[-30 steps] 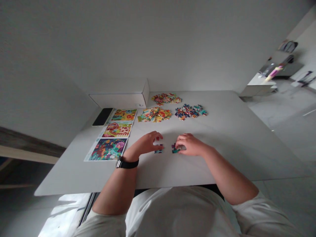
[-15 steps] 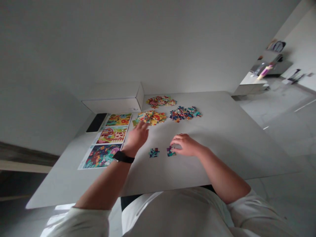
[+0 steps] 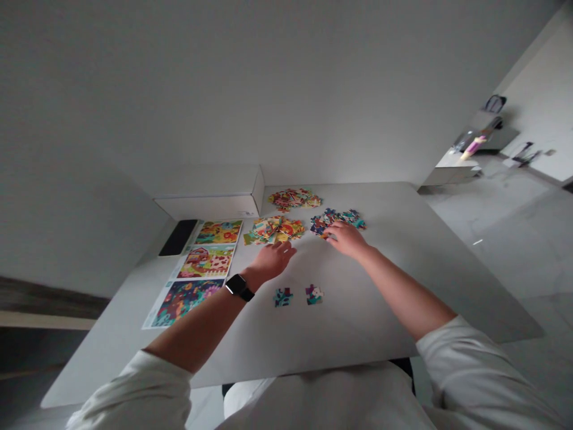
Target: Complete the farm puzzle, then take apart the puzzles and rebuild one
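My right hand [image 3: 348, 240] reaches to the near edge of a pile of dark blue and teal jigsaw pieces [image 3: 353, 218], thumb and fingers slightly apart at its front. Just in front of the yellow-orange pile of jigsaw pieces [image 3: 268, 228], my left hand [image 3: 274, 260] hovers with loosely stretched fingers and nothing visible in them. A black watch [image 3: 240, 287] is on the left wrist. Nearer to me, two single pieces lie side by side, apart: a teal jigsaw piece with leaves [image 3: 283, 297] and a purple and teal jigsaw piece [image 3: 314, 295].
A third pile of red and pink pieces [image 3: 293, 199] lies at the back. On the left of the table [image 3: 394, 286] are a printed picture sheet [image 3: 206, 261], partly behind my left arm, and a black phone [image 3: 178, 237]. A white box [image 3: 206, 205] stands against the wall.
My right hand has left the purple and teal piece and moved forward to the dark blue pile. My left hand has shifted right and toward me, off the yellow pile's edge.
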Action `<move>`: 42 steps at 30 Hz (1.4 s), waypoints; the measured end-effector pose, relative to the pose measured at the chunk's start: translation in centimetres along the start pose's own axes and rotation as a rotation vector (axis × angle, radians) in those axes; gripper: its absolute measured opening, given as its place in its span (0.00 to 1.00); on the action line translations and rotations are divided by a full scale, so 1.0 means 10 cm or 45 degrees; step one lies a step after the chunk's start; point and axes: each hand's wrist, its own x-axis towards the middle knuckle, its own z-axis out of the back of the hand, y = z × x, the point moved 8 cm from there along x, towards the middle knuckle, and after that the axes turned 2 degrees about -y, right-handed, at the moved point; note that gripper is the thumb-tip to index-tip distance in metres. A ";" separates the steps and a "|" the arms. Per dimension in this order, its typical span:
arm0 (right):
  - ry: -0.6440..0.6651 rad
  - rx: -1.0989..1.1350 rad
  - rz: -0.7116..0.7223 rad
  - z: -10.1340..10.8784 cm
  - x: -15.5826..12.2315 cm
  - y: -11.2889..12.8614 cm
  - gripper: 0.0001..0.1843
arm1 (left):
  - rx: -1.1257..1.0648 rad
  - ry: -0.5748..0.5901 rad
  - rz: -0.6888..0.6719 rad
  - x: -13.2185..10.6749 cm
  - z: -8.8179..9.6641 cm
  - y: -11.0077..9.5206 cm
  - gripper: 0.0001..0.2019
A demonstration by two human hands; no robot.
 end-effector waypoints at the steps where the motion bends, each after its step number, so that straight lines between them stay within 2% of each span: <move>1: 0.014 -0.022 0.037 -0.04 0.12 0.03 0.17 | 0.004 0.016 0.008 0.03 0.01 0.01 0.19; 4: 0.094 -0.070 0.140 -0.20 0.38 0.09 0.19 | 0.013 0.061 0.015 0.09 0.04 0.03 0.18; 6: 0.114 -0.102 0.147 -0.27 0.47 0.06 0.18 | 0.011 0.073 0.009 0.12 0.05 0.05 0.17; 12: 0.062 -0.151 0.092 -0.27 0.56 -0.18 0.15 | -0.018 0.083 0.012 0.23 -0.05 0.09 0.17; 18: 0.079 -0.135 0.163 -0.29 0.67 -0.13 0.18 | -0.096 0.009 -0.008 0.26 -0.23 0.08 0.14; 26: 0.328 -0.179 0.213 -0.36 0.94 -0.04 0.21 | -0.123 -0.087 -0.034 0.21 -0.31 0.08 0.15; 32: 0.409 -0.242 0.238 -0.35 0.98 0.02 0.18 | -0.180 -0.107 -0.018 0.22 -0.32 0.09 0.16; 38: 0.292 -0.039 0.259 -0.31 0.99 -0.04 0.19 | -0.207 -0.153 -0.014 0.21 -0.29 0.10 0.17; 42: 0.133 0.256 0.200 -0.22 0.95 -0.14 0.09 | -0.212 -0.141 -0.011 0.23 -0.27 0.11 0.17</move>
